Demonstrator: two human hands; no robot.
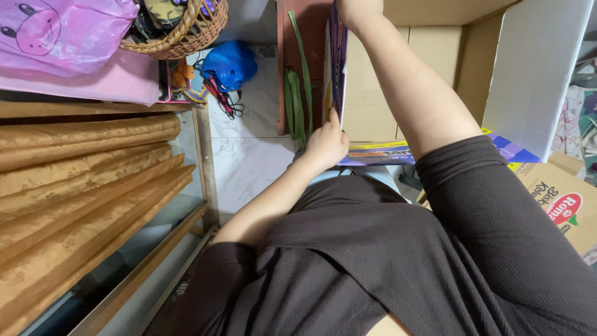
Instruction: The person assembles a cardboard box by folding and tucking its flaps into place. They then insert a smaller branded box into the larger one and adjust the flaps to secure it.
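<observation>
Purple glossy flat carton point(336, 59) gripped by both hands: left point(324, 144) low edge, right point(357, 9) top.

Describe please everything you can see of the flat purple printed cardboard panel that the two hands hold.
The flat purple printed cardboard panel stands upright on edge, seen almost edge-on, so its print is hardly visible. It looks like thin glossy card, purple with yellow patches. The left hand presses its lower edge; the right hand holds its top, partly out of frame. A large brown cardboard box lies open behind it.
</observation>
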